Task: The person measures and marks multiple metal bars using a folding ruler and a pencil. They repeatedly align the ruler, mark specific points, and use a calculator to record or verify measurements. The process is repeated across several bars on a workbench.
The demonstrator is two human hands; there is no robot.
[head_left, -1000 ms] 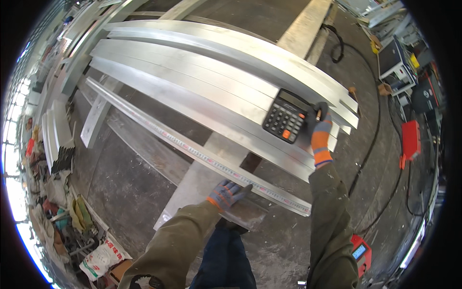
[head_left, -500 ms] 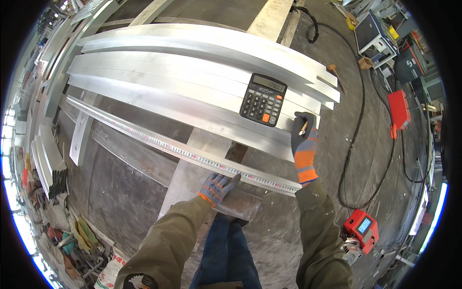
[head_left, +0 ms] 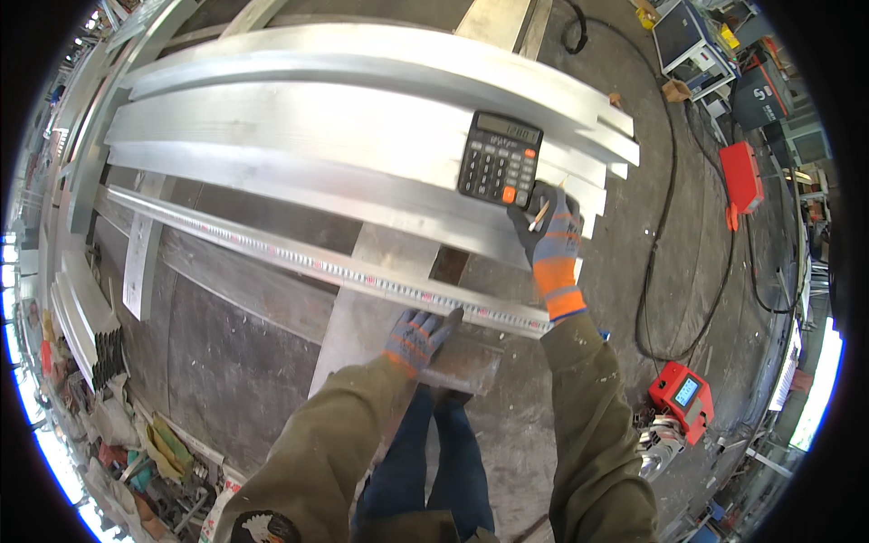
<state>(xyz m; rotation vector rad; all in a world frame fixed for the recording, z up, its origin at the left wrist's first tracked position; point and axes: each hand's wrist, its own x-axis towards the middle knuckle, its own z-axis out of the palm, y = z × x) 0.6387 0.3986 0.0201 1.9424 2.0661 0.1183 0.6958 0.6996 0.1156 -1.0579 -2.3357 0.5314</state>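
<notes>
A marked measuring tape [head_left: 339, 270] lies stretched along a narrow silvery metal bar [head_left: 181, 212]. Below its right half rests my left hand [head_left: 416, 338], gloved in grey and orange, fingers stretched out and the index fingertip against the bar's near edge by the tape. My right hand [head_left: 559, 237], in a matching glove, pinches a pencil [head_left: 539, 215] just below the lower right corner of a black calculator [head_left: 501, 158]. Whether the fingers touch the calculator I cannot tell. That calculator lies on wide, flat silvery metal profiles [head_left: 290, 122] beyond the tape.
A stack of metal profiles [head_left: 81, 317] stands at the left, above rags and scraps [head_left: 136, 462]. On the right are a red device with a lit screen [head_left: 681, 398], a red box [head_left: 742, 178] and black cables [head_left: 665, 217] across the floor. Machines stand far right.
My right hand, still with the pencil, has moved left and up close to the calculator. My left hand stays by the tape. The whole view has shifted slightly.
</notes>
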